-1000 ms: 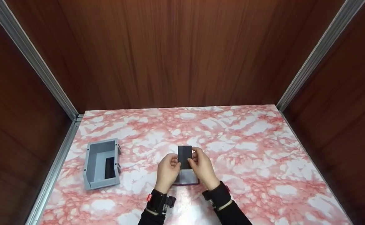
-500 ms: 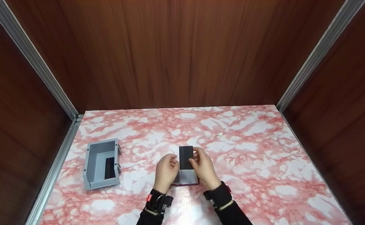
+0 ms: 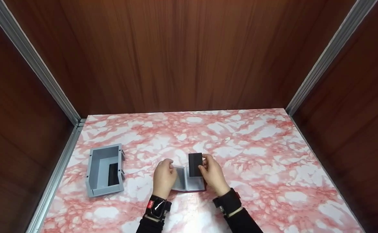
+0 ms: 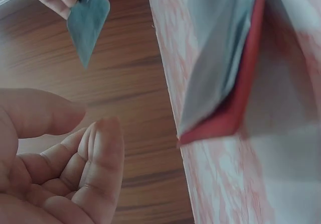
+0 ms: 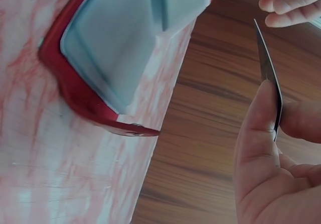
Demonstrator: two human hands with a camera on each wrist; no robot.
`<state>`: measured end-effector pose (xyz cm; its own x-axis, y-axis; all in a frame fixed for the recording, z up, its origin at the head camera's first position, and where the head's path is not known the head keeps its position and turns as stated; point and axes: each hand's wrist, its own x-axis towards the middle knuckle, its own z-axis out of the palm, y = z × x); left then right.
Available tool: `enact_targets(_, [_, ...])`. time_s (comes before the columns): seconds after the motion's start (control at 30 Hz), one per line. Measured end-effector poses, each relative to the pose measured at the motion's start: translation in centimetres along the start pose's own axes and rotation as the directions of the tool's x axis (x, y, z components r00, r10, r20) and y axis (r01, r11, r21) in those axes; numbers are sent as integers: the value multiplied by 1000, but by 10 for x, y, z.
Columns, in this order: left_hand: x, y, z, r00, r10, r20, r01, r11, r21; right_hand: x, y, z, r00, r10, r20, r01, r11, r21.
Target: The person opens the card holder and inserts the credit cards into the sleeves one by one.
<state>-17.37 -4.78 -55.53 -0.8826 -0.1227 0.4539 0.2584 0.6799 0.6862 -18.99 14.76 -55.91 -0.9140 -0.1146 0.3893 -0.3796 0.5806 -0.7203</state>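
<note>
My right hand (image 3: 214, 173) pinches a thin dark card (image 3: 195, 165) between thumb and fingers, seen nearly edge-on in the right wrist view. Beneath the card, a card holder (image 3: 195, 184) lies spread on the table, with clear plastic sleeves and a red-purple cover (image 4: 241, 103). A strap with a snap (image 5: 135, 132) sticks out from its edge in the right wrist view. My left hand (image 3: 164, 178) is beside the holder's left page, apart from the card. Its fingers are loosely bent and hold nothing in the left wrist view.
To the left stands a grey plastic bin (image 3: 91, 171) with a black flat object (image 3: 113, 173) inside. The table top (image 3: 256, 145) has a red and white marbled pattern. Wood-grain walls (image 3: 182, 58) with metal corner profiles enclose the back and sides.
My left hand has let go of the card and moved left, uncovering the holder's left page. My right hand has shifted the card slightly right and down.
</note>
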Motion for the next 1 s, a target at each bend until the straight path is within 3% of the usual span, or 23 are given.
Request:
enact_targets(0.67, [-5, -34, 1, 989, -142, 46, 142, 990, 11, -3, 9, 6, 1000, 3, 13, -3, 1000, -19])
enact_targets(1.0, [-10, -39, 6, 982, -155, 104, 153, 988, 26, -4, 12, 13, 1000, -28, 14, 29, 998, -57])
